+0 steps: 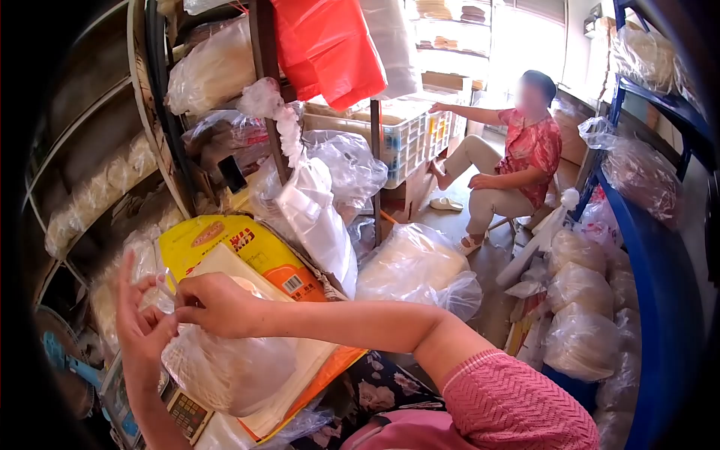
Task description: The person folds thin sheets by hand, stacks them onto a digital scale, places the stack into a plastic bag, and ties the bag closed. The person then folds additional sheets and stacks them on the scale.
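A clear plastic bag (225, 367) with pale, round, flat contents rests in front of me on a pale stack. My right hand (221, 304) is closed in a pinch at the bag's gathered top. Close against it, my left hand (142, 322) has one finger stretched up, while its thumb and other fingers hold a thin whitish twist of the plastic (171, 283). The fingertips partly hide where the two hands meet. Under the bag lie pale flat sheets (311, 351) on a yellow and orange printed sack (195, 244).
A calculator (189, 414) lies beside the bag. White plastic bags (319, 217) and a red bag (326, 52) hang ahead. A seated person (517, 157) reaches toward white crates (405, 139). Bagged goods (581, 341) are stacked at right by a blue rack (652, 300); shelves (90, 112) stand left.
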`<state>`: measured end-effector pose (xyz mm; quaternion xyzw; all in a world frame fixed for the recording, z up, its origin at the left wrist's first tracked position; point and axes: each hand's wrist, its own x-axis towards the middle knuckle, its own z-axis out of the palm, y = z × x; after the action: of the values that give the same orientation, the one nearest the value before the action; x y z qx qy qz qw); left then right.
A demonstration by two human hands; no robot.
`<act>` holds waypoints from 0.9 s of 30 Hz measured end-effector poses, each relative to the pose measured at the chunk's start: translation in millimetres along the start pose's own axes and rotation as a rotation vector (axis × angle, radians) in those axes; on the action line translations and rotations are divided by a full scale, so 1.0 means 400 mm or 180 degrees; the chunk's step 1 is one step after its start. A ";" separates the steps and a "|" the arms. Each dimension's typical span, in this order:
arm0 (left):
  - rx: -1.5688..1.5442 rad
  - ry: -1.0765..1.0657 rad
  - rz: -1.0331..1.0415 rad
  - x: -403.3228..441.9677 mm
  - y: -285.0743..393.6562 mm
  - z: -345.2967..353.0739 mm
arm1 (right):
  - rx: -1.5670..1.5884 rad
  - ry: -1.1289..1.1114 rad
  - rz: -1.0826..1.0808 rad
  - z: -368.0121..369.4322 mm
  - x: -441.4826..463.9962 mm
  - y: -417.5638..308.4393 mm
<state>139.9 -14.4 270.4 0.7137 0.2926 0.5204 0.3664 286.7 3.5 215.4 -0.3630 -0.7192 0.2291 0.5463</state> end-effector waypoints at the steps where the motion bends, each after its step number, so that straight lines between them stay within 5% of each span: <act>1: 0.0133 -0.0262 -0.0173 -0.002 -0.022 -0.033 | -0.0034 0.0033 0.0013 -0.003 0.000 -0.001; 4: 0.0630 -0.0764 -0.0763 0.007 -0.094 -0.082 | -0.0074 0.0094 0.0051 -0.005 0.004 -0.002; 9: 0.0527 -0.0157 -0.0727 -0.005 -0.119 -0.059 | 0.0143 0.0143 0.0153 0.005 0.013 0.008; 15: 0.0305 -0.0220 -0.0728 -0.003 -0.142 -0.061 | 0.1035 -0.0226 0.1267 -0.043 0.012 -0.038; 18: 0.0237 -0.0280 -0.0705 0.000 -0.164 -0.068 | 0.0445 -0.0023 0.0248 -0.024 0.005 0.010; 27: -0.0021 -0.0353 -0.0699 -0.003 -0.173 -0.053 | -0.1216 -0.0116 -0.0833 -0.016 -0.024 -0.011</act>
<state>116.6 27.9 216.5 0.7038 0.3466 0.4378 0.4391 293.0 -7.3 214.6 -0.3593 -0.8002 0.0225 0.4796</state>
